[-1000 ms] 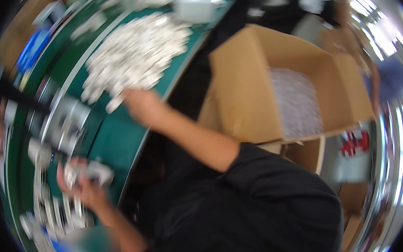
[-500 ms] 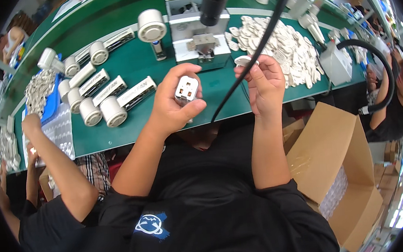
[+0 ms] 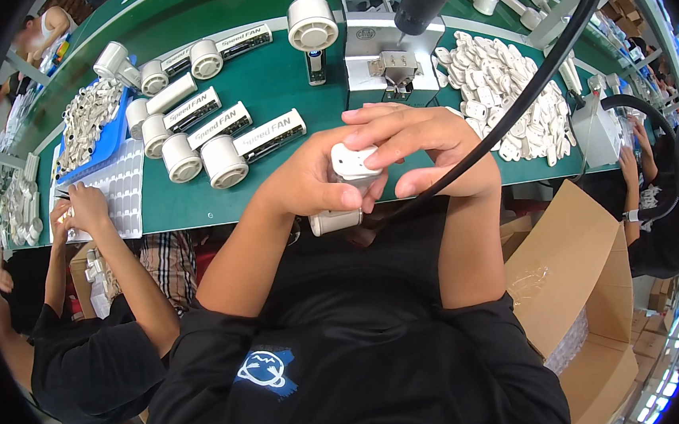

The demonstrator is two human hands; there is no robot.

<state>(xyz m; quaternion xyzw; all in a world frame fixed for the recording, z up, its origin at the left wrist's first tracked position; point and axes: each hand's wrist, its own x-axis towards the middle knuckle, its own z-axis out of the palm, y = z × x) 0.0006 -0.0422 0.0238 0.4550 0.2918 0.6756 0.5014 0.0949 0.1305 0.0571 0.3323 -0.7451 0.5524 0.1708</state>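
White cap (image 3: 355,160) on the fan's (image 3: 337,222) end, within the grip
On my feed the left hand (image 3: 304,171) wraps the fan, the right hand (image 3: 442,144) touches the cap with its fingertips; beyond them stands a metal fixture (image 3: 396,66), rightward a heap of white pieces (image 3: 498,80)

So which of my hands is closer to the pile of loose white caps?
Your right hand. It is just left of the pile, on its near side; your left hand is farther left, gripping a white-topped piece.
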